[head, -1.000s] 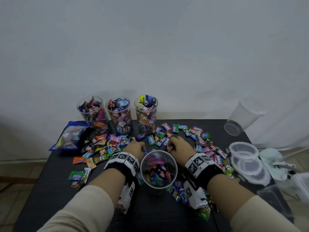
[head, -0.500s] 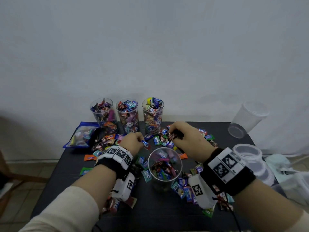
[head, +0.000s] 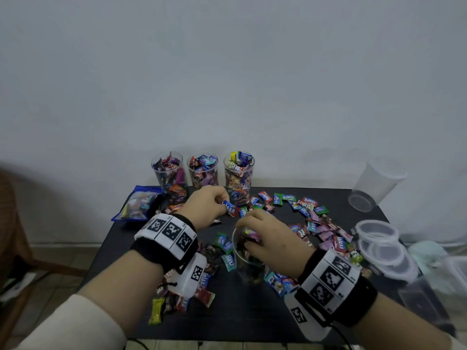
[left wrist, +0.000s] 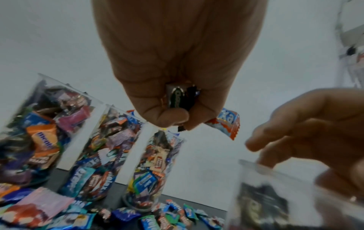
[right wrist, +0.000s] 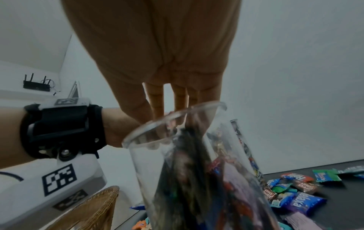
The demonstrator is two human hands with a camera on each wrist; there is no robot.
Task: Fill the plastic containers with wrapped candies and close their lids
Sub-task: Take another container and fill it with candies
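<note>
A clear plastic container, partly filled with wrapped candies, stands near the middle of the black table. My right hand hangs over its mouth, its straight fingers dipping past the rim; I see nothing pinched in them. My left hand is raised behind and left of the container and grips a fistful of candies, a blue Relaxa candy sticking out. Three full, lidless containers stand in a row at the back. Loose candies lie scattered around.
An empty container leans at the far right edge. Clear lids are stacked on the right. A blue candy bag lies at the back left. A wicker chair stands off the table's left side.
My right hand came back from the candy pile to above the container's mouth and its fingers straightened. My left hand lifted off the table with candies in its fist.
</note>
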